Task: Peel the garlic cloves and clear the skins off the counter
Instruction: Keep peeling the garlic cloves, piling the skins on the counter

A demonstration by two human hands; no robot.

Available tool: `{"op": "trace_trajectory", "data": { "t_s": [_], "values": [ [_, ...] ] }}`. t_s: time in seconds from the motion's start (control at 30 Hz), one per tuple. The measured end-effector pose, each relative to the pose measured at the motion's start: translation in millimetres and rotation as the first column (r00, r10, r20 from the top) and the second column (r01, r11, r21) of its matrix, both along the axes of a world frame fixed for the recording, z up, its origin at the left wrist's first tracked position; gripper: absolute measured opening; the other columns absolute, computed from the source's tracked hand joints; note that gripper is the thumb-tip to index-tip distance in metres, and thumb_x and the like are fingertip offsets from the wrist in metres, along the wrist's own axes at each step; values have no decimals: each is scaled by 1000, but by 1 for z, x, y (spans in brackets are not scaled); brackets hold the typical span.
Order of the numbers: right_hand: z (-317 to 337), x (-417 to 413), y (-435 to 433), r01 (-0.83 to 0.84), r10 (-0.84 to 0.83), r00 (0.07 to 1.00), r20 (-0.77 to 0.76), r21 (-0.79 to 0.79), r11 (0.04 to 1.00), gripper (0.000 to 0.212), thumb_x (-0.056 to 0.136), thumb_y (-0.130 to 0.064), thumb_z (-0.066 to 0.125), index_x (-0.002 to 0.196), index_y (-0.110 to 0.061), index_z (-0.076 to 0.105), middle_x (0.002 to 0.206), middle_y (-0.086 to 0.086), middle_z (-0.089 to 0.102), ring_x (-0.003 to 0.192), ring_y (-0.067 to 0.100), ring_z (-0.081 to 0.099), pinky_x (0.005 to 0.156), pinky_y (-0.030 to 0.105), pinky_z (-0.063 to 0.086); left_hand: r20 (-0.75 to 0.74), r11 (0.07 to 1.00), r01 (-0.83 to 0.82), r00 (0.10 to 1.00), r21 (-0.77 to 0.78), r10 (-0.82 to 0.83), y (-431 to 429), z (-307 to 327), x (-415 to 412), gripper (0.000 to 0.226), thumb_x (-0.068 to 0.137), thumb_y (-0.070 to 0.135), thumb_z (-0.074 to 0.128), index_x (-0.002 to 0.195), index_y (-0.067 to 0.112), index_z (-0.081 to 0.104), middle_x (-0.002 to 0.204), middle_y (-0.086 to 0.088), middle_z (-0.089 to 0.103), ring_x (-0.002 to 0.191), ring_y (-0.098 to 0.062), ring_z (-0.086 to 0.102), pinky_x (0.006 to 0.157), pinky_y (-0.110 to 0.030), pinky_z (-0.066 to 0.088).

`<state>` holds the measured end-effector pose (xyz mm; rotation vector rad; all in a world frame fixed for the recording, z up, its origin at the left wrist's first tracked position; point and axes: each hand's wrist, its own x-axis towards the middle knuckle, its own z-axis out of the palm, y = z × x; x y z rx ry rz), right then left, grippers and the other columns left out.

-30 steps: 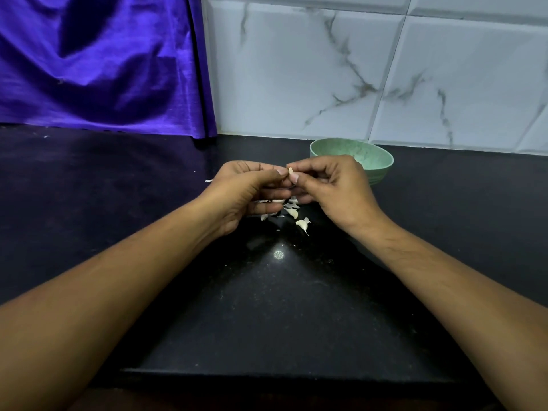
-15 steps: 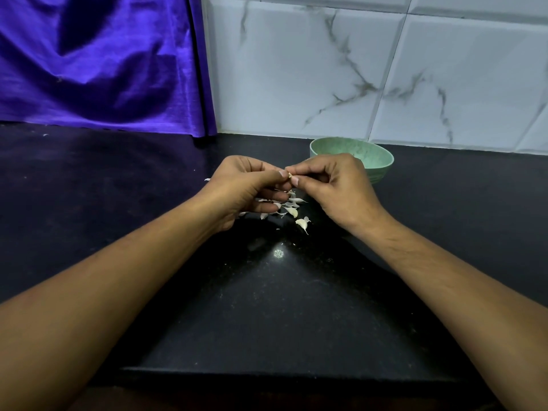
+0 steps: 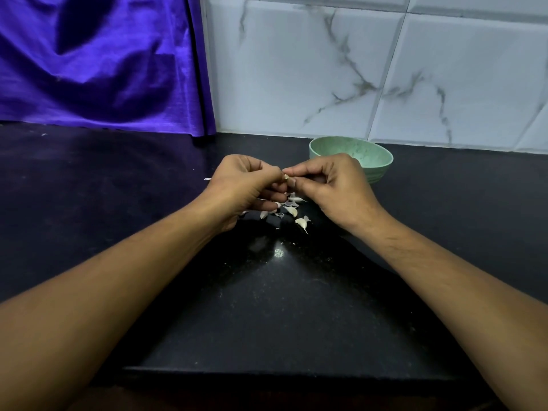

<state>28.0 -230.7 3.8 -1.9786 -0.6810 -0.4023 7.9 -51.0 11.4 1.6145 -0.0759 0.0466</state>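
Above the black counter (image 3: 267,307), my left hand (image 3: 246,185) and my right hand (image 3: 332,185) meet and pinch one small garlic clove (image 3: 286,177) between their fingertips; only its pale tip shows. Under the hands lies a scatter of white garlic skins and cloves (image 3: 292,210), with one larger piece (image 3: 302,223) nearest me. I cannot tell skins from cloves in the pile. A single skin flake (image 3: 207,179) lies left of my left hand.
A pale green bowl (image 3: 373,161) stands behind my right hand, close to the marble-tiled wall (image 3: 355,69). A purple cloth (image 3: 98,63) hangs at the back left. The counter's front edge (image 3: 281,372) runs below my forearms.
Both hands have stayed together on the clove, with only small shifts of the fingertips. The clove's tip shows less than a second ago.
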Motion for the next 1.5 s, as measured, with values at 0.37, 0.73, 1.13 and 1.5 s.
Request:
{"op": "trace_trajectory", "data": {
  "t_s": [0.37,0.73,1.13,1.5],
  "values": [
    [0,1,2,-101,162,971,-179,309,946,12,90,3,73,101,1,76,91,16,78,85,27,77,79,36,64,-27,996,48,998,-81,-50,-1,5,-1,12,93,8,68,101,-1,70,76,-8,70,65,-15,70,56,-26,59],
    [13,0,0,-86,374,879,-298,672,736,12,100,-7,60,110,-4,68,95,9,73,86,23,73,79,37,62,34,997,11,999,80,-14,6,6,1,12,95,7,63,85,4,68,73,-10,66,67,-19,68,56,-27,57],
    [3,-3,2,-90,224,925,-306,397,913,15,97,-2,65,111,-4,71,99,18,76,81,23,74,77,38,63,136,985,35,989,166,-58,13,3,4,17,94,12,72,80,8,63,76,-14,67,73,-20,70,57,-32,58],
    [6,-4,2,-142,229,950,-212,359,923,12,93,2,69,103,-2,72,94,26,75,77,24,75,72,33,64,109,994,110,988,7,-110,13,5,3,16,95,22,73,91,7,71,89,-12,73,82,-20,72,58,-30,59]
  ]
}}
